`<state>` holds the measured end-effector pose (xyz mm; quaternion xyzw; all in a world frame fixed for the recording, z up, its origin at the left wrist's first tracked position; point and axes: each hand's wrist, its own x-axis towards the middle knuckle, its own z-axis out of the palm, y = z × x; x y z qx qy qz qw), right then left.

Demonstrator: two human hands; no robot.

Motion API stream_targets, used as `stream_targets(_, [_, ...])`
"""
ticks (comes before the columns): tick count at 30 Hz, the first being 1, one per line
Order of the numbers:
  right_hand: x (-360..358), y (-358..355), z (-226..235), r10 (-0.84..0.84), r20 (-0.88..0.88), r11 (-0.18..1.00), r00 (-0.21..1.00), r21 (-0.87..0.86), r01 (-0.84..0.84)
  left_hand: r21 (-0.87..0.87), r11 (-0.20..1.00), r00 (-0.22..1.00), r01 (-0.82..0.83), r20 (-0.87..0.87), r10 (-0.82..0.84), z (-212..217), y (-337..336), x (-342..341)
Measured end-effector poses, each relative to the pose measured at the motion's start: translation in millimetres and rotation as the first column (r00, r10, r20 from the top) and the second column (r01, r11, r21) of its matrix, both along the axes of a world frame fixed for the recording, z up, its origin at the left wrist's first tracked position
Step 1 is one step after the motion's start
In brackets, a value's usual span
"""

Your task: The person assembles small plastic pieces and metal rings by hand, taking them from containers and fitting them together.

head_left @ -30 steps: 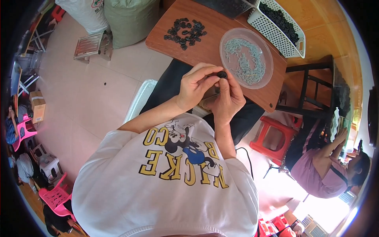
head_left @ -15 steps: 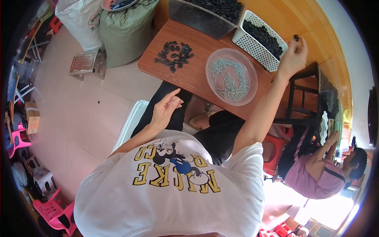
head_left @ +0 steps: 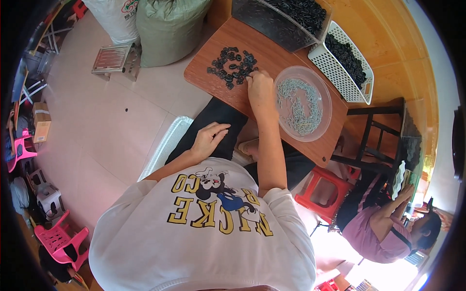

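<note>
My right hand (head_left: 262, 93) is over the brown wooden table (head_left: 206, 63), its fingertips bent together at the right edge of a loose group of small black plastic pieces (head_left: 229, 77). Whatever its fingers pinch is hidden by the hand. My left hand (head_left: 208, 140) rests on my dark-trousered thigh with its fingers loosely stretched out and nothing in them. Just right of my right hand stands a round clear plastic bowl (head_left: 327, 104) holding many grey-blue screws (head_left: 296, 92).
At the table's back are a clear bin (head_left: 272, 29) of black pieces and a white perforated basket (head_left: 335, 72) of more. Sacks (head_left: 170, 34) and a small metal stool (head_left: 114, 59) stand left. A red stool (head_left: 323, 194), black frame (head_left: 374, 131) and seated person (head_left: 378, 233) are right.
My right hand has come left from beside the white basket, where it held a black piece, to the group on the table. My left hand has lowered onto my thigh. The view has shifted slightly.
</note>
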<state>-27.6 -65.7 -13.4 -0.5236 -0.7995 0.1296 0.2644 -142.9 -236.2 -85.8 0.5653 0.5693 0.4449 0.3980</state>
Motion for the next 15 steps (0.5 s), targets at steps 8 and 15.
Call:
stream_targets(8, [0.2, 1.1, -8.7, -0.062, -0.037, 0.998, 0.997, -0.002, 0.062, -0.038, 0.999, 0.999, 0.029, 0.015, -0.028, 1.7, 0.8, -3.4])
stream_targets(15, [5.1, -14.7, -10.1, -0.062, -0.182, 0.996, 0.981, 0.049, 0.072, -0.137, 0.990, 0.980, 0.010, 0.199, 0.017, -6.5, 3.0, -2.2])
